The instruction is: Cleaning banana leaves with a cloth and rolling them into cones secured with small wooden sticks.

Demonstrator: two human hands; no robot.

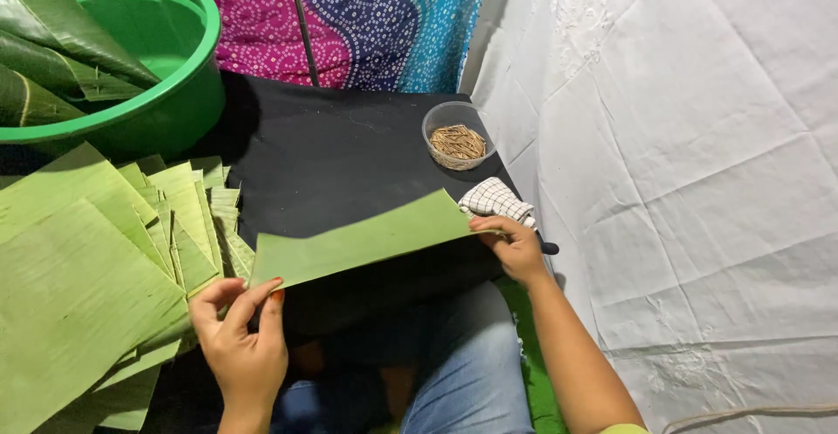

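A long green banana-leaf strip (367, 240) is stretched above a black cloth-covered surface (332, 146). My left hand (240, 342) pinches its left end between thumb and fingers. My right hand (517, 246) grips its right end, close to a folded checked cloth (496, 198). The strip tilts slightly, higher at the right. My jeans-clad legs show below the leaf.
A stack of cut leaf pieces (96, 259) lies at the left. A green plastic tub (175, 85) with rolled leaves stands at the back left. A clear bowl of small sticks (457, 137) sits at the back right. White sheet (681, 181) covers the right side.
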